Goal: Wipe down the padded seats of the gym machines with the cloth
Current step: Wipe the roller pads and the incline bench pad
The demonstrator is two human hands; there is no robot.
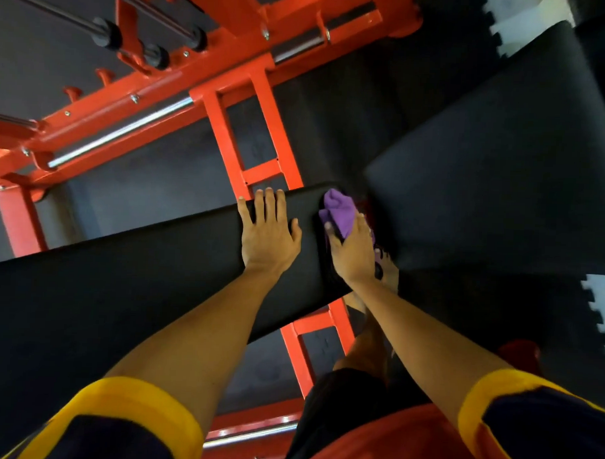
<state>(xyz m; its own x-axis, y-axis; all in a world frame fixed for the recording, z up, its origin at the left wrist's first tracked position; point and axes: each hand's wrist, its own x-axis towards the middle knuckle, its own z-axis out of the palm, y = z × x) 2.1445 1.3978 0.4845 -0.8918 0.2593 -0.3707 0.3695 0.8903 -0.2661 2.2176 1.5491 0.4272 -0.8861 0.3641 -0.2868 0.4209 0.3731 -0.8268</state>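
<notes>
You are leaning over a long black padded seat point(137, 292) whose long axis is running from the lower left of the view up toward the centre, where its short end is facing the right. Your left hand point(268, 235) is lying flat on top of that pad close to the end, palm down, fingers straight and slightly spread with the tips reaching the far edge, thumb out to the right; it is gripping nothing. Your right hand point(353, 251) is gripping a purple cloth point(339, 211) and pressing it against the upper corner of the seat's short end, with the thumb lying on the pad side and the fingers wrapping round the far side of the cloth. The cloth is bunched, and its loose part is sticking out beyond your thumb, pointing away from you toward the top of the view. Just beside that end, across a narrow gap, a second, wider black pad point(502, 167) is slanting up to the upper right. An orange-red steel frame point(229, 130) is passing under the seat like a ladder and is branching off to the upper left, where a chrome rod point(122, 133) is lying along one beam. Dark rubber flooring point(158, 190) is showing beneath. Yellow-trimmed dark sleeves point(140, 405) are covering your upper arms.
</notes>
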